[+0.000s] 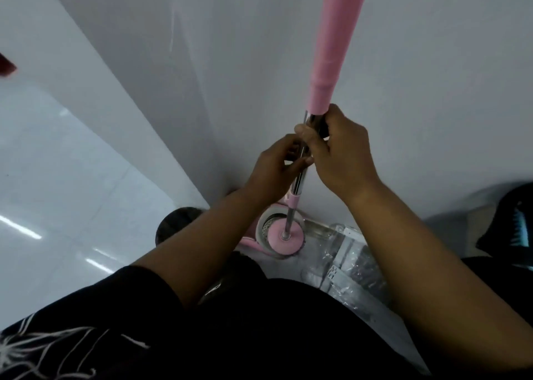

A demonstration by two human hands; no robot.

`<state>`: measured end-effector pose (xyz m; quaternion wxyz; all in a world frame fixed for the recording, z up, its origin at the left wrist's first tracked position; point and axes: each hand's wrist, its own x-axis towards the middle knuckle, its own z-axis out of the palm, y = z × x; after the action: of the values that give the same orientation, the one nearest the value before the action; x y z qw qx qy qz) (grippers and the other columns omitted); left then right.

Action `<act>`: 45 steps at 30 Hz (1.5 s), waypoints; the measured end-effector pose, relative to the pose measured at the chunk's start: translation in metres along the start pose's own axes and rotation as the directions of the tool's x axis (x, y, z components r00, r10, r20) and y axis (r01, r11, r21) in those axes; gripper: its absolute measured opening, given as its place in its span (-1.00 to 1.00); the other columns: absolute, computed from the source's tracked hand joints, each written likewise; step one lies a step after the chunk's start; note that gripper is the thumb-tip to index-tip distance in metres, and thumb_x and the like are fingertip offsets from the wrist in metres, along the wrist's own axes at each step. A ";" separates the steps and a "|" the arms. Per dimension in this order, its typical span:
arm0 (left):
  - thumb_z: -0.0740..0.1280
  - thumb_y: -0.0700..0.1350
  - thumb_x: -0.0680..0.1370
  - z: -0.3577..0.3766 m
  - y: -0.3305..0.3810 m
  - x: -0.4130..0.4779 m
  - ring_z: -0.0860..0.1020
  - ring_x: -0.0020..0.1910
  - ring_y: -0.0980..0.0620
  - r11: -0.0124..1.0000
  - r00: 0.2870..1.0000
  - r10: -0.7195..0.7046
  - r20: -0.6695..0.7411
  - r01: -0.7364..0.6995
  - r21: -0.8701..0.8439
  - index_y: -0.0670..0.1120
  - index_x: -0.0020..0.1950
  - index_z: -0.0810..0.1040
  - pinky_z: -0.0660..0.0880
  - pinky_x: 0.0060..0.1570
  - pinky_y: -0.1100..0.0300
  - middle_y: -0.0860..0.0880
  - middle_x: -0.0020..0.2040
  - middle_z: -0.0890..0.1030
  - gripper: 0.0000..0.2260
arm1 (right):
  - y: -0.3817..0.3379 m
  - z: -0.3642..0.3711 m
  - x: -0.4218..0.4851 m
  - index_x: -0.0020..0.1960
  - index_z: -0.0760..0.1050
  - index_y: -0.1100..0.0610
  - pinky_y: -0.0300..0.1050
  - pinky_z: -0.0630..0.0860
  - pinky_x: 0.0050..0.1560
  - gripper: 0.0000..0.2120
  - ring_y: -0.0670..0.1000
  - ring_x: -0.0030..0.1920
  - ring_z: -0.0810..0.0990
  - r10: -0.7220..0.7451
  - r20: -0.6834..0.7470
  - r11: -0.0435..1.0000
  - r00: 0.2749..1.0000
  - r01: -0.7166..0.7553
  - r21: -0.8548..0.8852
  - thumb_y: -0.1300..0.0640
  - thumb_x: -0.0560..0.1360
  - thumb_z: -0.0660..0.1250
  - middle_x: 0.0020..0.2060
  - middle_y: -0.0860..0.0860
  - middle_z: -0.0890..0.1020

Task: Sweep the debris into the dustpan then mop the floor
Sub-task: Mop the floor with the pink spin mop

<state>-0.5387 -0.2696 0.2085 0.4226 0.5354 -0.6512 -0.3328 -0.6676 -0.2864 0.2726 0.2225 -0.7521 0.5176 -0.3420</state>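
A mop stands upright in front of me, with a pink upper handle and a shiny metal pole below it. My right hand grips the metal pole just under the pink grip. My left hand pinches the pole slightly lower. The pink round mop head sits down in the spinner basket of a pink and white mop bucket against the wall. No broom, dustpan or debris is in view.
A white wall rises straight ahead. Glossy pale floor stretches to the left. Clear plastic packaging with white parts lies right of the bucket. A dark object is at the right edge.
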 end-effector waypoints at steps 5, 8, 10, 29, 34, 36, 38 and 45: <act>0.36 -0.20 0.55 -0.025 0.018 -0.040 0.54 -0.16 0.20 0.997 0.965 -0.040 -0.258 0.055 0.052 -0.24 0.15 0.49 0.45 -0.05 0.43 0.09 -0.12 0.54 -0.79 | -0.034 0.007 0.000 -0.06 0.40 0.02 -0.49 0.34 -0.28 -0.87 -0.17 -0.30 0.52 -0.269 0.034 0.949 0.963 0.259 0.179 -0.02 0.56 0.29 -0.33 -0.15 0.51; 0.36 -0.17 0.55 -0.045 0.023 -0.069 0.52 -0.20 0.23 0.989 0.931 -0.077 -0.357 0.116 0.089 -0.10 0.10 0.46 0.43 -0.14 0.46 0.22 -0.17 0.49 -0.84 | -0.060 0.022 -0.004 -0.05 0.43 0.05 -0.42 0.36 -0.28 -0.86 -0.10 -0.32 0.52 -0.361 0.078 0.908 0.929 0.332 0.256 -0.02 0.57 0.28 -0.33 -0.07 0.55; 0.36 -0.14 0.56 -0.056 0.023 -0.092 0.54 -0.21 0.18 0.985 0.916 -0.087 -0.392 0.137 0.102 0.01 0.07 0.42 0.49 -0.15 0.38 0.22 -0.19 0.49 -0.84 | -0.073 0.034 -0.012 -0.05 0.42 0.03 -0.41 0.38 -0.28 -0.86 -0.14 -0.31 0.54 -0.396 0.120 0.892 0.910 0.350 0.287 -0.03 0.58 0.28 -0.33 -0.10 0.53; 0.44 -0.12 0.51 -0.148 0.008 -0.384 0.60 -0.13 0.07 0.840 0.542 -0.474 -0.694 0.515 -0.172 -0.06 0.14 0.48 0.58 -0.02 0.01 0.01 -0.04 0.60 -0.75 | -0.230 0.170 -0.184 0.07 0.55 0.12 -0.42 0.50 -0.12 -0.84 -0.14 -0.15 0.64 -0.632 0.641 0.771 0.436 0.270 0.576 0.10 0.52 0.38 -0.19 -0.05 0.67; 0.43 -0.15 0.51 -0.160 0.001 -0.440 0.62 -0.01 0.11 0.804 0.472 -0.520 -0.712 0.552 -0.221 -0.01 0.17 0.52 0.57 0.06 0.14 0.04 -0.02 0.63 -0.75 | -0.260 0.194 -0.231 -0.10 0.56 0.07 -0.44 0.46 -0.21 -0.89 -0.08 -0.24 0.61 -0.620 0.642 0.778 0.452 0.249 0.577 0.10 0.45 0.47 -0.27 -0.04 0.65; 0.47 -0.14 0.48 -0.171 -0.005 -0.484 0.62 -0.02 0.09 0.781 0.381 -0.542 -0.749 0.556 -0.283 -0.01 0.10 0.54 0.57 0.04 0.17 0.02 -0.04 0.65 -0.77 | -0.285 0.213 -0.261 -0.09 0.57 0.08 -0.41 0.49 -0.18 -0.89 -0.10 -0.23 0.62 -0.645 0.687 0.764 0.335 0.286 0.578 0.10 0.45 0.48 -0.26 -0.05 0.66; 0.51 -0.12 0.43 -0.172 -0.008 -0.491 0.62 -0.06 0.05 0.764 0.329 -0.561 -0.760 0.559 -0.322 -0.01 0.04 0.55 0.57 -0.02 0.19 0.00 -0.07 0.65 -0.76 | -0.292 0.217 -0.261 -0.04 0.59 0.10 -0.30 0.55 -0.09 -0.89 -0.11 -0.17 0.65 -0.639 0.724 0.766 0.260 0.297 0.570 0.13 0.46 0.47 -0.21 -0.06 0.69; 0.51 -0.11 0.44 -0.180 -0.024 -0.576 0.61 -0.03 0.04 0.700 0.128 -0.613 -0.780 0.547 -0.460 0.05 -0.05 0.53 0.56 -0.07 0.22 0.02 -0.07 0.64 -0.80 | -0.328 0.265 -0.340 -0.07 0.57 0.08 -0.27 0.58 -0.11 -0.88 -0.06 -0.18 0.65 -0.639 0.742 0.767 0.203 0.251 0.591 0.16 0.44 0.49 -0.23 -0.03 0.68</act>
<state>-0.3255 0.2920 0.1511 0.5538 0.8184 -0.0455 -0.1465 -0.3433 0.1443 0.2249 0.4869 -0.8733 -0.0135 0.0062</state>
